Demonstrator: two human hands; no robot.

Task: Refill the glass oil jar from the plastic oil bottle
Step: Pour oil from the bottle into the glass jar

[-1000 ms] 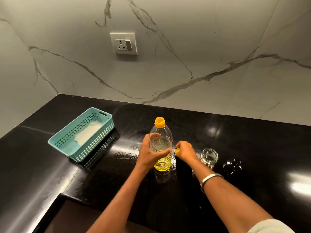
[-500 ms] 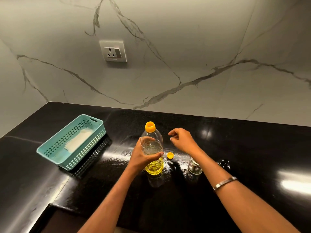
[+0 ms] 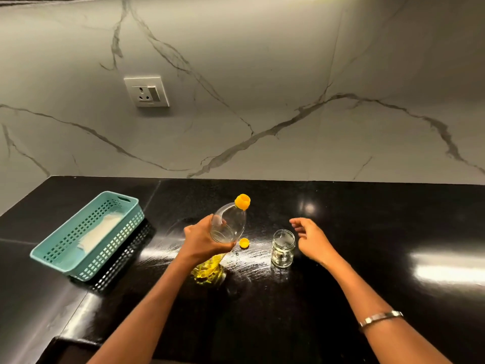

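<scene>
My left hand (image 3: 203, 239) grips the clear plastic oil bottle (image 3: 227, 227) around its middle. The bottle leans with its yellow spout (image 3: 242, 201) toward the upper right, and yellow oil sits in its lower end (image 3: 208, 271). A small yellow cap (image 3: 244, 243) lies on the black counter just right of the bottle. The open glass jar (image 3: 283, 248) stands upright to the right of the cap, with very little in it. My right hand (image 3: 309, 236) hovers beside the jar on its right, fingers apart, holding nothing.
A teal plastic basket (image 3: 65, 261) with a white cloth inside sits at the left on the black counter (image 3: 367, 232). A wall socket (image 3: 147, 91) is on the marble backsplash behind. The counter's front edge drops off at lower left.
My left hand has tilted the bottle to the right. My right hand moved right, from above the cap to the right of the jar, uncovering the jar. The camera view rose.
</scene>
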